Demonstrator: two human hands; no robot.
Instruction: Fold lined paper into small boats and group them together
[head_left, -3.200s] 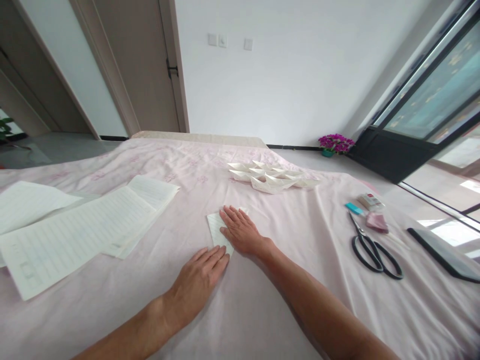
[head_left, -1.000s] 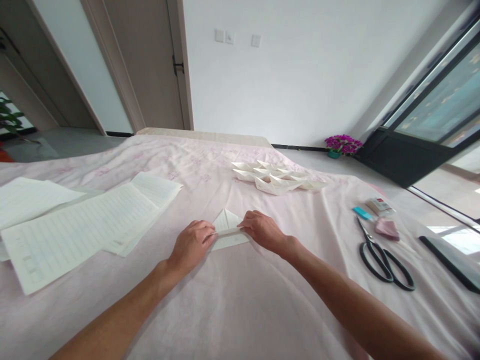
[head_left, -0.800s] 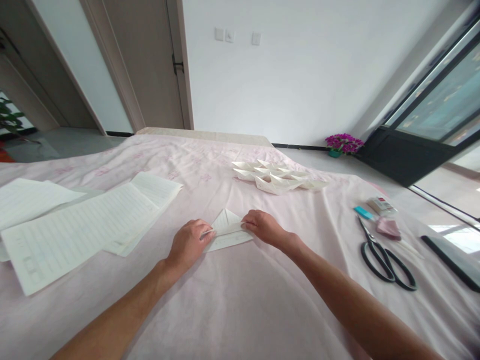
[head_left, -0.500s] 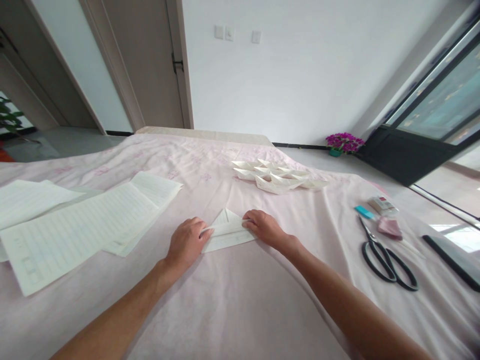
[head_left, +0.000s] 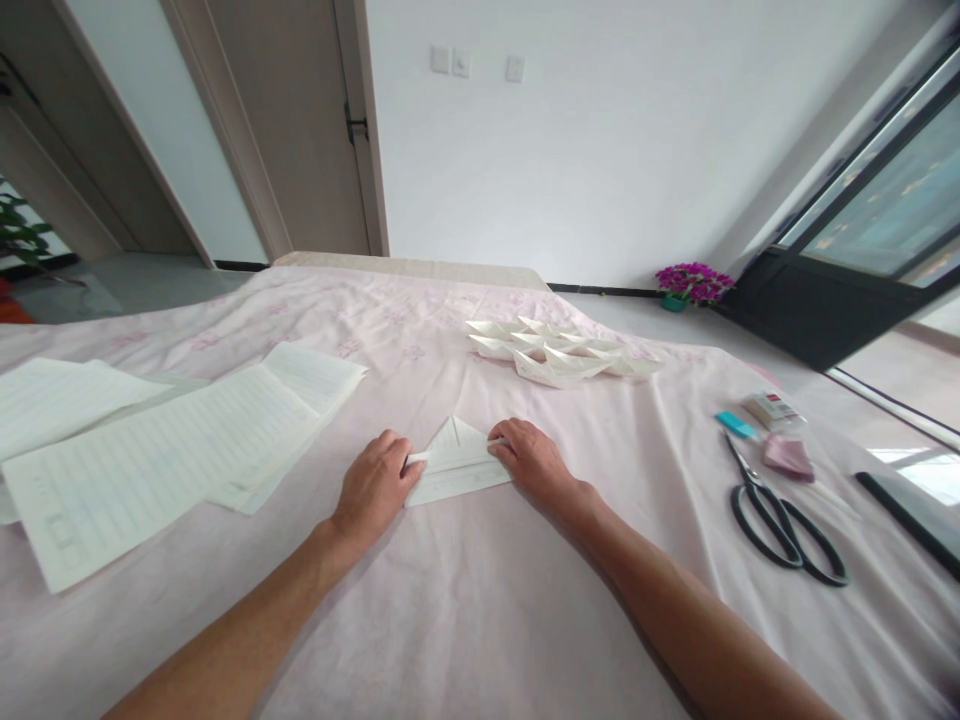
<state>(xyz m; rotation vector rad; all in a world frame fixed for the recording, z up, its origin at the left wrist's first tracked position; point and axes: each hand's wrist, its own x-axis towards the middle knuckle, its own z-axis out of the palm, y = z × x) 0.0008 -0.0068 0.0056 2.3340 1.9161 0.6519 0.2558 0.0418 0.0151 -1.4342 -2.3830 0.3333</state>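
Observation:
A small white folded paper with a pointed top lies on the pink bedsheet in the middle. My left hand pinches its left end, fingers curled on the folded band. My right hand presses and pinches its right end in the same way. Both hands rest on the sheet, one on each side of the paper's triangle.
Lined paper sheets lie at the left. Several folded paper boats sit further back. Black scissors, a small pink item, a box and a dark flat object lie at the right. A door stands behind.
3.2 s ago both hands lay flat on a rectangular folded paper. The paper now has a pointed top, and both hands pinch its lower band; in the last second they barely shifted.

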